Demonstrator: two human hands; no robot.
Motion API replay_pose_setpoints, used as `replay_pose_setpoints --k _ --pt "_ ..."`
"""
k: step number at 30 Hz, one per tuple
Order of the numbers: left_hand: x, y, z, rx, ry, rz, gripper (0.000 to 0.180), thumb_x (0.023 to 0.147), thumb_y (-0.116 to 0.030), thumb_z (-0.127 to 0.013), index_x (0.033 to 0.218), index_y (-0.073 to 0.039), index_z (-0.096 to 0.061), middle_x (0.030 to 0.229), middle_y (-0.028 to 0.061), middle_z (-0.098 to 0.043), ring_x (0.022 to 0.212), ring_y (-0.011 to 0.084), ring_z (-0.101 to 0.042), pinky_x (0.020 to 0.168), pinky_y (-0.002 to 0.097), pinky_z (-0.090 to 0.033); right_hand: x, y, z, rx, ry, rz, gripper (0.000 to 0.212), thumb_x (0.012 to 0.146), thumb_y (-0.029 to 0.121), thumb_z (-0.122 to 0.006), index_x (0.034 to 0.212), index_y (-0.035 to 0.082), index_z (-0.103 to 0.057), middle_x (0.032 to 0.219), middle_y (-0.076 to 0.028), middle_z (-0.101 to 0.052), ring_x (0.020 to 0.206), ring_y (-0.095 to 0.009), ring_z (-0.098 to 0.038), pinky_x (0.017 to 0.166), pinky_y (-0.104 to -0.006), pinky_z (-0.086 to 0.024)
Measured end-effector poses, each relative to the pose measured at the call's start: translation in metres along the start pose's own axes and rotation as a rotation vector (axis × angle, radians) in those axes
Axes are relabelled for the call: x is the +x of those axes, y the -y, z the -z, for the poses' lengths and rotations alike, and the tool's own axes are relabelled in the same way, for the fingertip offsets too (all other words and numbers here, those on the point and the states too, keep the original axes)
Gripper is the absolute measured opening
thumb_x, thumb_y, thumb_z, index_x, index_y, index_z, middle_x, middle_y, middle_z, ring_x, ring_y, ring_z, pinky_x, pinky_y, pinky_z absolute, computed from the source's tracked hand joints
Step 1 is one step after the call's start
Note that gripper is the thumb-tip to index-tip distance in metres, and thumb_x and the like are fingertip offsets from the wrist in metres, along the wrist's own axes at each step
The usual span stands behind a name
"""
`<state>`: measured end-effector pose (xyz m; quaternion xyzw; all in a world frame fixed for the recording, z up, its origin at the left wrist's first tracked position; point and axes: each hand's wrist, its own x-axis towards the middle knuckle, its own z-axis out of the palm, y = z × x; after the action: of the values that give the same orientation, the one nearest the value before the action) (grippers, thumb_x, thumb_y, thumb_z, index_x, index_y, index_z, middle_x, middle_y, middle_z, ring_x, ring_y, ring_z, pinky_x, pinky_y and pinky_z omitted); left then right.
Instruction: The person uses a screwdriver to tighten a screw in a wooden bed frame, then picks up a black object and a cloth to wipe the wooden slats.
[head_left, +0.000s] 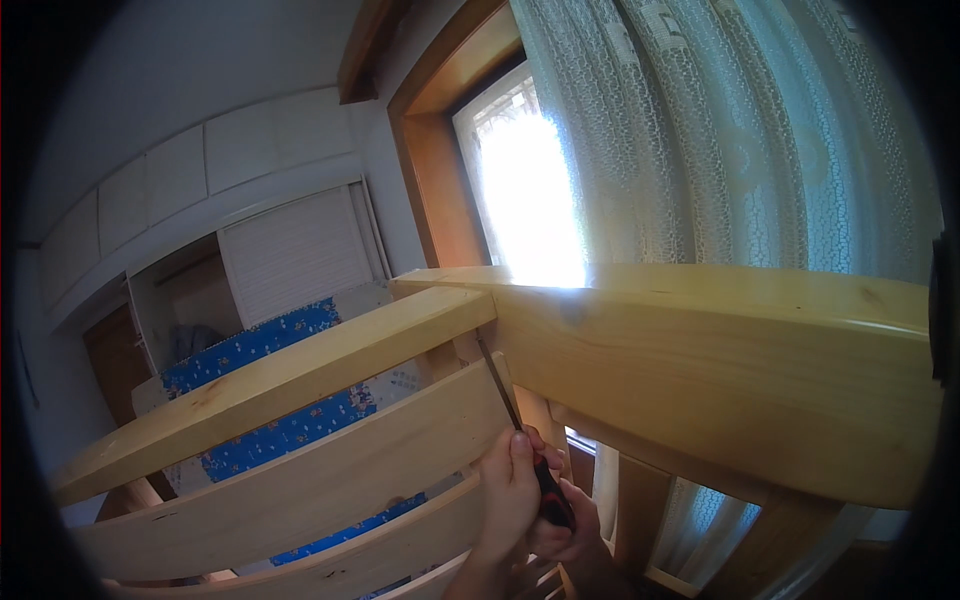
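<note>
A long-shafted screwdriver [506, 388] with a black and red handle slants up and away from me. Its tip reaches the corner where the wooden top rail [290, 345] meets a thick wooden side board [720, 360]; the screw or hole there is too small to make out. My left hand [506, 490] is closed around the upper handle and base of the shaft, thumb along it. Lower down, my right hand [580, 535] grips the handle, its fingers partly hidden. Just left of the shaft is the end of a curved wooden slat [320, 470].
Beyond the slatted frame lies blue patterned fabric [255, 345]. A pale cabinet with a shutter door [290, 245] stands behind at the left. A bright window [525, 180] and a lace curtain [720, 140] are behind the board. More wooden bars [645, 500] show below it.
</note>
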<state>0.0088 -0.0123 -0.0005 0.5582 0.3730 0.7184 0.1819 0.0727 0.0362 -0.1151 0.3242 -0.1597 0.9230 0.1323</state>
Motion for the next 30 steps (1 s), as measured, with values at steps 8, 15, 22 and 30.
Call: replay_pose_setpoints --k 8,15,22,30 --pt "0.0 0.012 0.005 0.11 0.031 0.013 0.028 0.098 -0.022 -0.032 0.086 -0.002 -0.046 0.07 0.0084 -0.057 0.07 0.0139 -0.057 0.068 0.0272 -0.047 0.019 -0.01 -0.027 -1.443 -0.567 0.725 0.023 0.087 0.02 -0.046 0.079 -0.001 -0.053 0.059 0.001 -0.047 0.05 -0.006 -0.042 0.045 -0.0203 -0.031" --pt "-0.004 0.002 0.004 0.001 0.042 0.009 0.026 0.098 -0.019 -0.03 0.086 -0.002 -0.045 0.07 0.0093 -0.057 0.071 0.0164 -0.057 0.072 0.0288 -0.048 -0.006 -0.007 -0.013 -0.551 -0.239 0.21 0.048 0.089 0.045 -0.046 0.102 -0.001 -0.049 0.062 -0.005 -0.051 0.038 -0.009 -0.038 0.037 -0.0206 -0.031" --pt "-0.003 -0.005 0.006 0.171 0.023 0.057 0.029 0.098 -0.022 -0.03 0.086 -0.002 -0.046 0.071 0.0093 -0.058 0.07 0.0156 -0.056 0.07 0.0277 -0.047 0.013 -0.008 -0.042 -1.516 -0.505 0.552 0.036 0.087 0.035 -0.047 0.073 0.003 -0.054 0.053 -0.006 -0.049 0.039 -0.013 -0.044 0.038 -0.0244 -0.032" --pt "0.002 0.006 0.0 -0.015 0.013 0.031 0.029 0.098 -0.021 -0.03 0.081 -0.003 -0.045 0.068 0.0099 -0.056 0.068 0.0167 -0.056 0.07 0.0292 -0.048 0.012 -0.007 -0.029 -1.844 -0.669 0.855 0.018 0.082 0.019 -0.057 0.084 0.001 -0.055 0.058 -0.008 -0.056 0.045 -0.013 -0.051 0.043 -0.0249 -0.04"
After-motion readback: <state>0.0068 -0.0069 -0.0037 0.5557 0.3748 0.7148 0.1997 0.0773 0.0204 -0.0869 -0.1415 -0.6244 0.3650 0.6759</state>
